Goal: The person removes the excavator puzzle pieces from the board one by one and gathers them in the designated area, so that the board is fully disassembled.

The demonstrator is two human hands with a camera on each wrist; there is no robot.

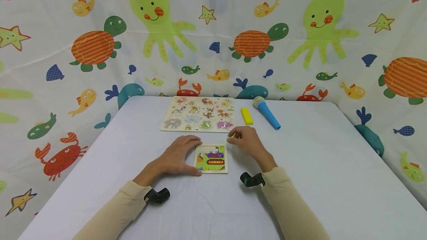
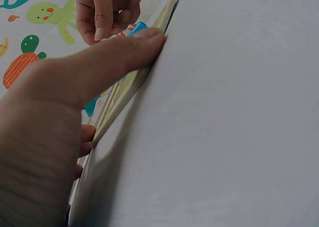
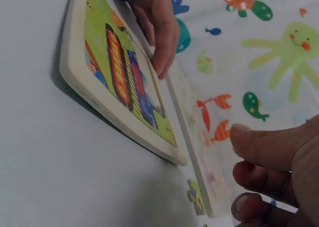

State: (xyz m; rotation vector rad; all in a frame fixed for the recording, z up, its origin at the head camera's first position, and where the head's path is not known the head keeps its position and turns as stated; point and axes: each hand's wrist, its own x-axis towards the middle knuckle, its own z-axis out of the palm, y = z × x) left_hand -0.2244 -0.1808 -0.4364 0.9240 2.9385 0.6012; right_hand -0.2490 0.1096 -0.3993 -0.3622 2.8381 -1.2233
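A small wooden jigsaw puzzle (image 1: 215,162) with a purple tracked vehicle on green lies in front of me. My left hand (image 1: 180,155) holds its left side, thumb (image 2: 149,40) at the near edge and fingertips at the far edge. Some pale backing shows in the upper part of the picture. My right hand (image 1: 245,142) hovers past the puzzle's far right corner, fingers bent. In the right wrist view, a gap separates its thumb (image 3: 244,137) and fingers, with nothing between them. A loose puzzle piece (image 3: 197,197) lies on the table by the larger board.
Behind the hands, a large wooden animal puzzle board (image 1: 181,112) lies along the back of the table. To its right are a yellow block (image 1: 247,116) and a blue toy microphone (image 1: 267,113). A sea-animal curtain (image 1: 207,77) hangs behind the white table (image 1: 327,158).
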